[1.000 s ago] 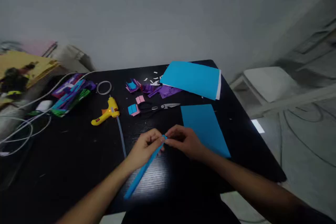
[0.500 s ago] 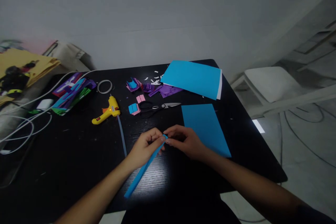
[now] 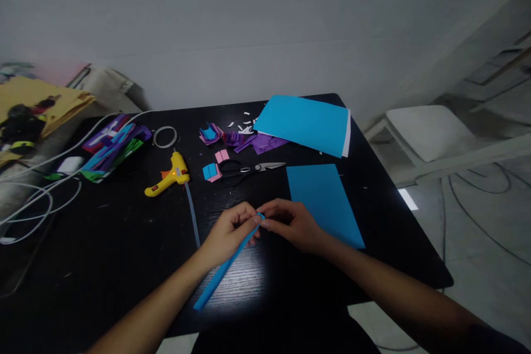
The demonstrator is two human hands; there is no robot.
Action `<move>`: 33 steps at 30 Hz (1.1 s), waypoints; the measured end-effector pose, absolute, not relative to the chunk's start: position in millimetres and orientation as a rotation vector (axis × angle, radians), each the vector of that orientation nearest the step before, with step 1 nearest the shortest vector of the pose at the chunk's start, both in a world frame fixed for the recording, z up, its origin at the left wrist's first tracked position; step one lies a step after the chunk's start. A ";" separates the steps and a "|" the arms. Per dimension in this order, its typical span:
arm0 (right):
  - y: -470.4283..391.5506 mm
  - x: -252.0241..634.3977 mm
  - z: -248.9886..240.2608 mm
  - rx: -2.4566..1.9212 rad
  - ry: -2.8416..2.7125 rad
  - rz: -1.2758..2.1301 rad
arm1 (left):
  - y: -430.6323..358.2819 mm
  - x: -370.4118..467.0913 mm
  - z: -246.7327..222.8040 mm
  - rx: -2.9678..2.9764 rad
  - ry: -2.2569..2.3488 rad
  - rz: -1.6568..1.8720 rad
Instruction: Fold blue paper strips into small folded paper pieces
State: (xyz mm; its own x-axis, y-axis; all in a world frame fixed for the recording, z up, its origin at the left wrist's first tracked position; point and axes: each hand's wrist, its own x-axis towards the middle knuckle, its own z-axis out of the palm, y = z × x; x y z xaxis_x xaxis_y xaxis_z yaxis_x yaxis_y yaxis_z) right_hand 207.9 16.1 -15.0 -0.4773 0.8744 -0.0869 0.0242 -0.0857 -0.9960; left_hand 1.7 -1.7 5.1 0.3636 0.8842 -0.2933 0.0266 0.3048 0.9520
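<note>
Over the front middle of the black table, a long blue paper strip [image 3: 222, 272] slants down and left from between my fingers. My left hand [image 3: 232, 232] is closed on the strip near its upper end, thumb on top. My right hand [image 3: 292, 224] pinches the tip of that end with thumb and fingers, touching the left fingertips. The strip's very tip is partly hidden by the fingers. Just right of my right hand lies a blue paper sheet [image 3: 326, 199]. Beyond the hands are scissors [image 3: 253, 169] with black handles.
A yellow glue gun [image 3: 176, 168] with a glue stick [image 3: 192, 214] lies left of the hands. Behind are a tape ring [image 3: 165, 137], folded paper pieces [image 3: 212, 171], purple scraps [image 3: 265, 144] and stacked blue sheets [image 3: 305, 121]. White cables [image 3: 50, 191] cross the table's left side.
The strip's lower free end has shifted slightly left and up. Both hands keep nearly the same place and grip.
</note>
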 end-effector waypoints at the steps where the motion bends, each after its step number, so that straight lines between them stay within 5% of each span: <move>1: 16.0 207.8 -14.9 -0.998 -1.524 1.636 | -1.7 1.8 5.0 1.113 1.044 0.731; 33: 21.5 212.3 -14.7 -0.977 -1.531 1.660 | -0.9 3.1 7.0 1.152 1.057 0.707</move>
State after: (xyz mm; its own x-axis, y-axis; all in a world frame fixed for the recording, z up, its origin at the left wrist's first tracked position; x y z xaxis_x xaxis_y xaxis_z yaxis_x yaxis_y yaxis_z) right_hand 212.3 21.5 -14.7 -0.4968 0.8637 -0.0848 0.0145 -0.0894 -0.9959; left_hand 3.1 -0.9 7.0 0.3718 0.8808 -0.2932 0.0656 0.2901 0.9548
